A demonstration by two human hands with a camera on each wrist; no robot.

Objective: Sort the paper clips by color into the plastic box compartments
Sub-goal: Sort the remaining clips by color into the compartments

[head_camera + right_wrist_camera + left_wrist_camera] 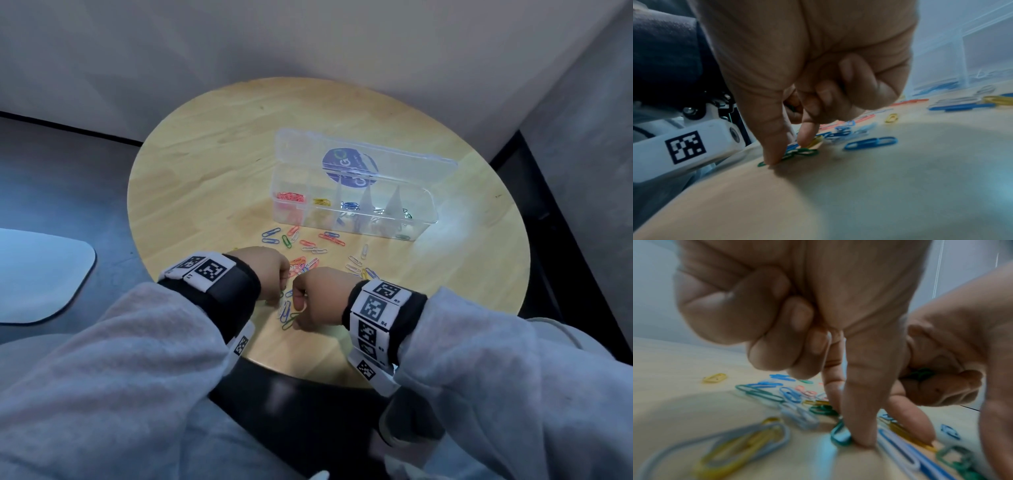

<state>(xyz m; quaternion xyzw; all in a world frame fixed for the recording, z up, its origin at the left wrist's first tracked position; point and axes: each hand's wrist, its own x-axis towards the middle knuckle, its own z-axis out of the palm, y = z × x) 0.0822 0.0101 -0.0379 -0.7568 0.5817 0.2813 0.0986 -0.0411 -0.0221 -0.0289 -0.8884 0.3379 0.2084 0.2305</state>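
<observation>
Loose colored paper clips (308, 245) lie scattered on the round wooden table (205, 178), in front of the clear plastic box (426, 219). Its compartments hold red clips (291, 197), yellow clips (322, 202), blue clips (351, 205) and, at the right end, green clips (407, 215). My left hand (282, 286) has its thumb and index tip down on a green clip (840, 434), the other fingers curled. My right hand (298, 308) pinches a green clip (803, 151) on the table and keeps more green clips (920, 374) in its curled fingers.
The box lid (394, 154) stands open behind the compartments, with a round blue sticker on it. A wall runs close behind the table. The near table edge (308, 373) is just below my wrists. A pale seat (41, 274) sits to the left.
</observation>
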